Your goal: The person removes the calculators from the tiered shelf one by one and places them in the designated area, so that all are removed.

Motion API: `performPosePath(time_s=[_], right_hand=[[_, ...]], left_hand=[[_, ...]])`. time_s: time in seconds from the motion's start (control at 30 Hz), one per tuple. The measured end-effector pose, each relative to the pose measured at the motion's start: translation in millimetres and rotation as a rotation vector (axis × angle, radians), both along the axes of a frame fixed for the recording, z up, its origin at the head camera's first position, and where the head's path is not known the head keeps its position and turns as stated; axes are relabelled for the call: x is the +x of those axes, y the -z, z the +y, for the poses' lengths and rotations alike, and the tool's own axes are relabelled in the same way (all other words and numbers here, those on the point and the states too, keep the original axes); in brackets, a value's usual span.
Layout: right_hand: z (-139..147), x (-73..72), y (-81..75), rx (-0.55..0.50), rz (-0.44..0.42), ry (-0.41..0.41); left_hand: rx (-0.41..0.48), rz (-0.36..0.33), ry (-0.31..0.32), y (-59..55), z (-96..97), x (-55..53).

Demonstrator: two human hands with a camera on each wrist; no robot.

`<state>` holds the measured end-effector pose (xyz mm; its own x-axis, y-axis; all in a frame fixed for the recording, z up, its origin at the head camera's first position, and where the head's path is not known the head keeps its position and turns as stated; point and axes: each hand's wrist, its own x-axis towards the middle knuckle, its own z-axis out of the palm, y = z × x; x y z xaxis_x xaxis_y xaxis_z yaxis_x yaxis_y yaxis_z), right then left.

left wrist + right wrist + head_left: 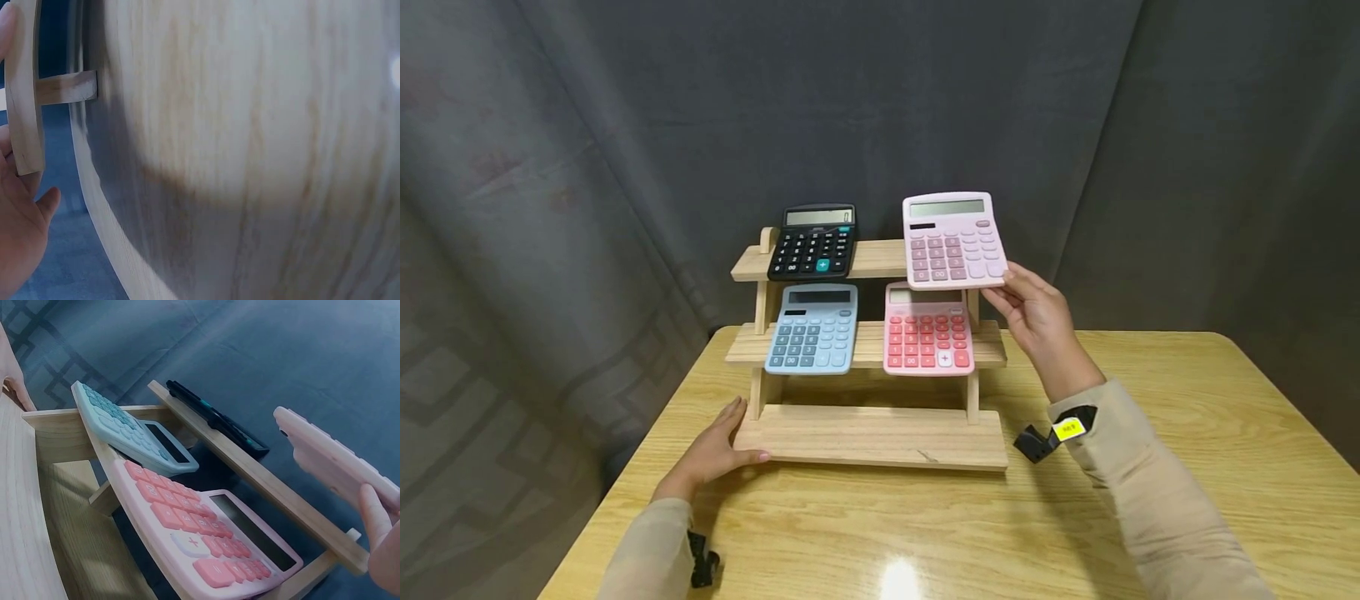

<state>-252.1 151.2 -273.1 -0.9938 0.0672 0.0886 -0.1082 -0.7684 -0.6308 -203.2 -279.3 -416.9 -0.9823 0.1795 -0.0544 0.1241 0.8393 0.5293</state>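
My right hand (1037,321) pinches the lower right corner of a light pink calculator (951,240), its keys facing me. In the right wrist view that calculator (337,459) is held apart from the top shelf, a gap showing between them. With the left hand (718,446) I grip the left end of the wooden rack's bottom tier (872,437). A black calculator (814,242) leans on the top tier at left. On the middle tier rest a blue calculator (812,329) at left and a pink calculator with coral keys (928,331) at right.
The three-tier rack stands on a wood-grain table (1180,417). A grey curtain (880,108) hangs behind it. Black camera mounts are strapped to both wrists, the right one (1037,442) beside the rack's right end.
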Motion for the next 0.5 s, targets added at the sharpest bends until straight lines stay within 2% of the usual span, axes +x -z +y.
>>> performPosePath(time_s=[0.5], right_hand=[[20,13.5,3.4,-0.098,0.021,-0.010]], left_hand=[[-0.008,0.010,0.009,-1.1,1.0,1.5]])
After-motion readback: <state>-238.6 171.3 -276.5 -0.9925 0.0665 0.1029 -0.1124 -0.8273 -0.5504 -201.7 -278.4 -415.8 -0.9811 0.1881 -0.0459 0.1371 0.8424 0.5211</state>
